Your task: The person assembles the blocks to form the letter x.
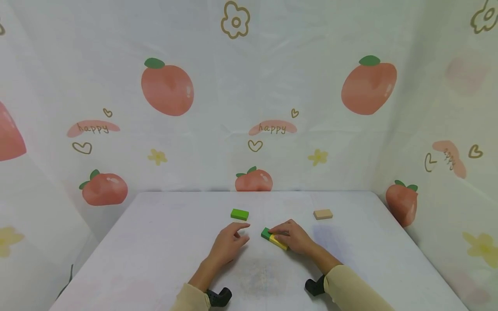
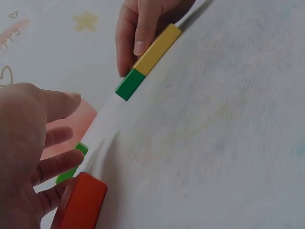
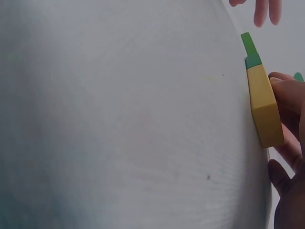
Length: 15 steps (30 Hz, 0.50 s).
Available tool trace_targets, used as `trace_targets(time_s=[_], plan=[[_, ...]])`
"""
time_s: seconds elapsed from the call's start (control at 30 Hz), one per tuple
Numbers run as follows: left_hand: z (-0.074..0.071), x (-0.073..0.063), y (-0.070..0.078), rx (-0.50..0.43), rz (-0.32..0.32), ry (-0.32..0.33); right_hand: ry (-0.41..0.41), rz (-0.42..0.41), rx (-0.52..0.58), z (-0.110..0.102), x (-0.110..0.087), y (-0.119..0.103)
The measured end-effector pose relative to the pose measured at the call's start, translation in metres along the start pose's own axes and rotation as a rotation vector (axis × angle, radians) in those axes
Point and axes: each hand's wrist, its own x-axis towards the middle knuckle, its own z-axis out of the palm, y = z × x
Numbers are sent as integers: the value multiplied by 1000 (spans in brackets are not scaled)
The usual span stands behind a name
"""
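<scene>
My right hand [image 1: 297, 239] has its fingers and thumb on a yellow block [image 1: 279, 242], which lies on the table end to end with a dark green block [image 1: 266, 233]. In the left wrist view, its thumb rests against the yellow block [image 2: 159, 45] and another fingertip reaches down behind, near the dark green block [image 2: 129, 86]. My left hand [image 1: 227, 244] hovers left of them with fingers spread and loosely bent. By its little finger is an orange-red block [image 2: 83, 202]; whether they touch I cannot tell. The head view hides that block.
A bright green block [image 1: 239, 214] lies beyond my left hand. Farther right, a tan block [image 1: 323, 214] sits near the back of the white table [image 1: 175, 216]. A patterned curtain [image 1: 218, 95] closes off the back and sides.
</scene>
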Motion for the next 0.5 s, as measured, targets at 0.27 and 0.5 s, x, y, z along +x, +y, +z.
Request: trace_targets(time_s=[0.27, 0.5], plan=[[-8, -9, -6, 21, 18, 12, 0, 20, 6, 1, 0, 0], [-15, -12, -10, 47, -2, -10, 2, 24, 13, 0, 1, -1]])
